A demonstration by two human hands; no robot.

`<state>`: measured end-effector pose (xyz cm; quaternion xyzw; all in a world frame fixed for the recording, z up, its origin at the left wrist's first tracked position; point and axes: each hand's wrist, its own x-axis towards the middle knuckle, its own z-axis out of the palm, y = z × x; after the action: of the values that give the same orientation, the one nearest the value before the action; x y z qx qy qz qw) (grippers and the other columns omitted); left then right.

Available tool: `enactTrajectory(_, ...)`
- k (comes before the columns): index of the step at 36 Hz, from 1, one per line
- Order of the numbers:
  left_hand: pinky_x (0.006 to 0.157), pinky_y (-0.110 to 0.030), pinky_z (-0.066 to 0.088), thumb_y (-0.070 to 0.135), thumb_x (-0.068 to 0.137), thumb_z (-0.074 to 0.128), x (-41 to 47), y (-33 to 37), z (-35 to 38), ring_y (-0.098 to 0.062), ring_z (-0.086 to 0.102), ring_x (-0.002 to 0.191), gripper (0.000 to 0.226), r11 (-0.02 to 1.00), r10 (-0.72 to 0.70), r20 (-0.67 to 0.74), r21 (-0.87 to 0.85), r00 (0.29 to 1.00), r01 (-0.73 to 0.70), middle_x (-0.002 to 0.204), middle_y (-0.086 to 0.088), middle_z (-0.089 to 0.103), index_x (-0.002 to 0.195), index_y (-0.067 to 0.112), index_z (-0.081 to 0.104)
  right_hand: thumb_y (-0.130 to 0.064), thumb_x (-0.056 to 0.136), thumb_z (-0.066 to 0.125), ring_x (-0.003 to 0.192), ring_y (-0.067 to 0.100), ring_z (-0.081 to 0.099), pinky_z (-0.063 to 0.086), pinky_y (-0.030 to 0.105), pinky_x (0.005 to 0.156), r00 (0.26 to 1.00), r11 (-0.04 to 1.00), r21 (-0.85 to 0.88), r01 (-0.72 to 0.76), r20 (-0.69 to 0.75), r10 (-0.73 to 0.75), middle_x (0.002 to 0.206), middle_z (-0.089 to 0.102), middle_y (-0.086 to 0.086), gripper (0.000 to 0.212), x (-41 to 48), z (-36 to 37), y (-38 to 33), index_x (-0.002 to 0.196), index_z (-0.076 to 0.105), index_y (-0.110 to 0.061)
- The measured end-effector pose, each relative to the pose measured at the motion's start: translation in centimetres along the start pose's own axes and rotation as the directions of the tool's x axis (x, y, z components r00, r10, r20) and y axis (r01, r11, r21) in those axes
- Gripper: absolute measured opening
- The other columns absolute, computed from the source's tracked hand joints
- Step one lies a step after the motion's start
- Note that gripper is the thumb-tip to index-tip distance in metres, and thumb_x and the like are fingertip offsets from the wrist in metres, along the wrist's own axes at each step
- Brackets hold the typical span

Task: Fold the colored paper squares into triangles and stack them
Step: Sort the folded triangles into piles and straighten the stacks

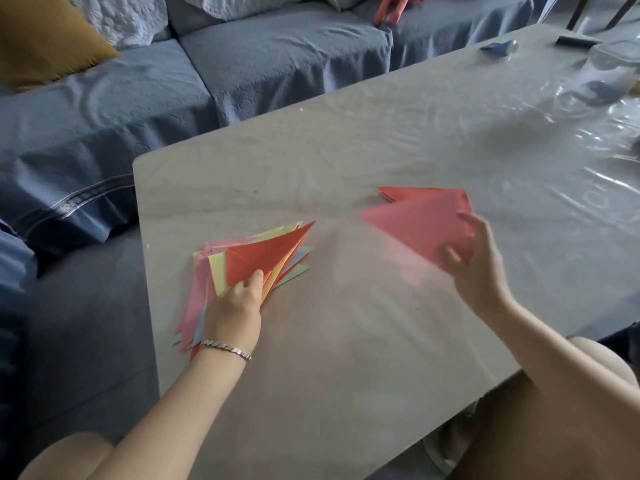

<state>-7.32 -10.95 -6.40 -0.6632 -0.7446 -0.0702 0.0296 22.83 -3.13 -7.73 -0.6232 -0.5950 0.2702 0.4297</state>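
Note:
A fanned stack of folded paper triangles (263, 254) in red, yellow, pink, blue and green lies near the table's left edge, a red one on top. My left hand (233, 308) holds the stack's near end, thumb on the red triangle. My right hand (476, 258) pinches a pink folded triangle (415, 225) and holds it above the table, blurred by motion. Behind the pink one, a red folded triangle (419, 194) lies flat on the table.
The beige table (346, 341) is covered with clear plastic film. At the far right stand a clear plastic container (609, 69), a small blue object (497, 47) and a dark object (575, 41). A blue-covered sofa (104, 116) runs along the left and back.

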Motion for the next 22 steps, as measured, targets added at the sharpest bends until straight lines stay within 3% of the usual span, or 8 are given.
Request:
enactTrajectory(1, 0.030, -0.026, 0.037, -0.025, 0.041, 0.070, 0.0, -0.1, 0.3, -0.031, 0.054, 0.036, 0.055, 0.999, 0.041, -0.094, 0.018, 0.995, -0.039, 0.053, -0.014, 0.059, 0.091, -0.003, 0.069, 0.004, 0.082, 0.061, 0.066, 0.005, 0.053, 0.044, 0.022, 0.067, 0.998, 0.999, -0.031, 0.038, -0.057, -0.040, 0.085, 0.056, 0.009, 0.045, 1.0, -0.5, -0.2, 0.123, 0.049, -0.010)
enactTrajectory(3, 0.029, -0.024, 0.035, -0.022, 0.045, 0.064, -0.2, 0.6, 0.0, -0.029, 0.056, 0.036, 0.046, 0.995, 0.101, -0.195, 0.020, 0.976, -0.099, 0.055, -0.011, 0.063, 0.085, 0.000, 0.070, 0.002, 0.085, 0.058, 0.066, -0.002, 0.051, 0.041, 0.015, 0.065, 0.994, 0.997, -0.057, 0.060, -0.086, -0.065, 0.090, 0.059, 0.010, 0.031, 2.9, -1.2, -0.6, 0.114, 0.057, -0.006)
enactTrajectory(7, 0.050, -0.028, 0.053, -0.002, 0.068, 0.036, -0.3, 2.8, -0.6, -0.026, 0.070, 0.068, 0.042, 0.967, 0.195, -0.326, -0.095, 0.925, -0.237, 0.084, -0.015, 0.072, 0.093, 0.000, 0.070, -0.004, 0.088, 0.055, 0.098, 0.029, 0.057, 0.038, 0.024, 0.085, 0.999, 0.982, -0.189, -0.018, -0.030, 0.013, 0.117, 0.057, 0.017, 0.030, 5.8, -1.2, 0.8, 0.117, 0.059, -0.006)
enactTrajectory(10, 0.061, -0.030, 0.056, -0.001, 0.070, 0.034, -0.5, 4.1, -0.6, -0.024, 0.070, 0.079, 0.043, 0.938, 0.248, -0.353, -0.146, 0.902, -0.315, 0.093, -0.016, 0.071, 0.095, -0.001, 0.070, -0.010, 0.090, 0.055, 0.103, 0.035, 0.054, 0.038, 0.029, 0.088, 0.988, 0.936, -0.329, -0.129, 0.042, 0.150, 0.123, 0.048, 0.017, 0.033, 6.6, -1.1, 2.2, 0.122, 0.056, -0.007)
enactTrajectory(13, 0.068, -0.032, 0.056, -0.001, 0.072, 0.035, -0.8, 5.1, -0.3, -0.024, 0.070, 0.083, 0.042, 0.920, 0.292, -0.329, -0.160, 0.898, -0.357, 0.096, -0.015, 0.071, 0.094, 0.001, 0.071, -0.017, 0.087, 0.058, 0.121, 0.032, 0.039, 0.031, 0.030, 0.097, 0.954, 0.861, -0.451, -0.235, 0.063, 0.294, 0.132, 0.036, 0.011, 0.036, 6.4, -1.1, 2.9, 0.123, 0.054, -0.013)
enactTrajectory(15, 0.074, -0.035, 0.055, 0.000, 0.074, 0.035, -1.1, 5.5, 0.4, -0.024, 0.069, 0.087, 0.042, 0.913, 0.322, -0.294, -0.154, 0.900, -0.377, 0.099, -0.013, 0.070, 0.095, 0.002, 0.071, -0.019, 0.086, 0.061, 0.127, 0.033, 0.027, 0.024, 0.035, 0.105, 0.980, 0.827, -0.547, -0.132, 0.055, 0.193, 0.138, 0.029, 0.014, 0.036, 5.7, -1.1, 2.4, 0.122, 0.055, -0.013)
enactTrajectory(17, 0.076, -0.035, 0.055, 0.002, 0.075, 0.035, -1.4, 5.9, 1.1, -0.023, 0.069, 0.089, 0.041, 0.907, 0.349, -0.259, -0.148, 0.901, -0.394, 0.100, -0.012, 0.070, 0.095, 0.003, 0.071, -0.015, 0.085, 0.062, 0.129, 0.035, 0.027, 0.023, 0.038, 0.107, 0.996, 0.860, -0.510, -0.020, 0.061, 0.059, 0.138, 0.031, 0.018, 0.033, 4.3, -1.1, 1.4, 0.118, 0.059, -0.011)
enactTrajectory(22, 0.069, -0.029, 0.055, 0.007, 0.070, 0.033, -1.0, 6.8, 2.5, -0.019, 0.070, 0.083, 0.044, 0.919, 0.361, -0.140, -0.112, 0.922, -0.377, 0.091, -0.006, 0.073, 0.087, 0.009, 0.074, -0.005, 0.080, 0.065, 0.108, 0.035, 0.055, 0.038, 0.038, 0.095, 0.919, 0.862, -0.334, 0.382, 0.235, -0.317, 0.115, 0.059, 0.015, 0.015, -1.1, -0.1, -0.7, 0.094, 0.070, -0.008)
